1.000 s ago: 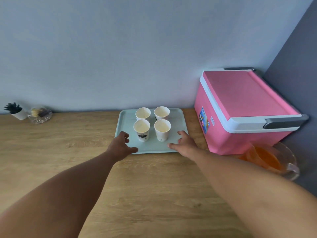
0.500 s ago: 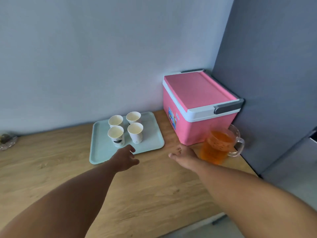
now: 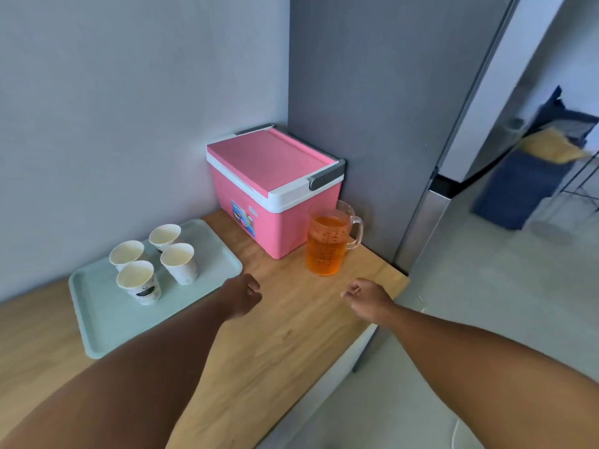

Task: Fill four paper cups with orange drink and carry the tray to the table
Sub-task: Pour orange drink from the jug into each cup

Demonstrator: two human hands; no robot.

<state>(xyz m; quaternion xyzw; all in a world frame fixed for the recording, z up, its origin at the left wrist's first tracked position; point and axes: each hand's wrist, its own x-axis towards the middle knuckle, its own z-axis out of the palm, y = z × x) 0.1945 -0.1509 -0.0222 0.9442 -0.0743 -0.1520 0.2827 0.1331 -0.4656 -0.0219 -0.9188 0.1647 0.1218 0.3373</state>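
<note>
Nearest, both my forearms reach out over the wooden counter (image 3: 275, 345). Left hand (image 3: 241, 296) hangs above the wood just off the tray's near right corner, fingers loosely curled, holding nothing, not touching the tray. Right hand (image 3: 366, 298) hangs near the counter's right edge, fingers also loosely curled, holding nothing. Gap between the 2 hands is bare wood.

Left of my left hand: pale green tray (image 3: 97, 312), flat on the counter, set at an angle to the counter edge. 4 paper cups stand upright on its far half in a tight 2-by-2 cluster. Near left cup (image 3: 139, 283) has a dark print on its side; near right cup (image 3: 179, 263) is plain white. Far left cup (image 3: 126, 254) and far right cup (image 3: 164, 236) sit behind them. All 4 show pale insides, no orange visible in any.

Just beyond my right hand: clear pitcher (image 3: 327, 246) with a handle on its right, upright on the counter, orange drink up near the top. It stands just beside the front right corner of a pink cooler box (image 3: 269, 189), lid closed, grey latch on the right end, sticker on the front. Cooler sits in the corner against the back wall.

Far right, past a grey panel: blurred floor and a dark blue bin (image 3: 518, 189).
</note>
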